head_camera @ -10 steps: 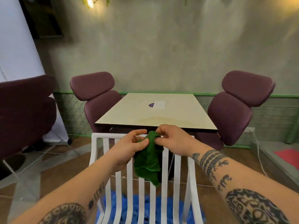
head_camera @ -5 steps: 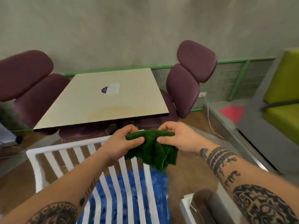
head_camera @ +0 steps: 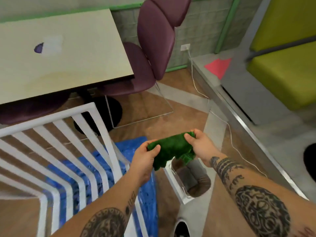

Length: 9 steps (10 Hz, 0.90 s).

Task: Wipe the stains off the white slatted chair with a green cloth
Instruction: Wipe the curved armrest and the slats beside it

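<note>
I am seeing the left hand and the right hand each pinching one end of the green cloth, thumbs on top and fingers curled beneath. The fuzzy, plush fabric is bunching into a soft roll between them, and its lower edge is hanging ragged. Both tattooed forearms are reaching forward, holding the cloth in the air to the right of the white slatted chair, apart from it. The chair's smooth flat slats are fanning over a glossy blue sheet. Beyond, a pale square table and a padded purple chair are standing.
</note>
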{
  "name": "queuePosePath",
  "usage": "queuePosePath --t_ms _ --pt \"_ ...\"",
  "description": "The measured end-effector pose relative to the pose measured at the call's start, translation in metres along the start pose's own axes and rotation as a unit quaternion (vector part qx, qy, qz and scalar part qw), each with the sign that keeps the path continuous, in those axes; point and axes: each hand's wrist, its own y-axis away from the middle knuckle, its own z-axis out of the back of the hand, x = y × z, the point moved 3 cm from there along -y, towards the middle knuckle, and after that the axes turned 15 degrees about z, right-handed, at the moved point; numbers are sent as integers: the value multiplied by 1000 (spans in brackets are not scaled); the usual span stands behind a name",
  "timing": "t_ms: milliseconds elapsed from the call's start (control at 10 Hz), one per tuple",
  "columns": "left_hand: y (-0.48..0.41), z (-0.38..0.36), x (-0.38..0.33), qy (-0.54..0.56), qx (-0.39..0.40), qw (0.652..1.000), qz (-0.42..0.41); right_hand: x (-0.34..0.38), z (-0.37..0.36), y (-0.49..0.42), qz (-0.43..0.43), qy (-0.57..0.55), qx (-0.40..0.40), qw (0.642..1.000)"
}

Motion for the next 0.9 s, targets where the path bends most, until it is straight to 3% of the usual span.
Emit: queuePosePath --t_ms 100,200,500,700,900 --pt "-46 -8 50 -75 -50 996 10 -57 2 -11 23 164 24 986" --pt "-92 -7 101 -176 -83 981 22 -125 0 -18 5 226 53 973" --pt "-213 -3 221 -199 -176 954 141 -307 -30 -60 -49 236 106 965" --pt "-254 -4 246 -194 -187 948 166 -351 -36 -85 -62 259 103 958" --pt "-219 -8 205 -258 -163 935 182 -341 -23 -35 -82 255 84 960"
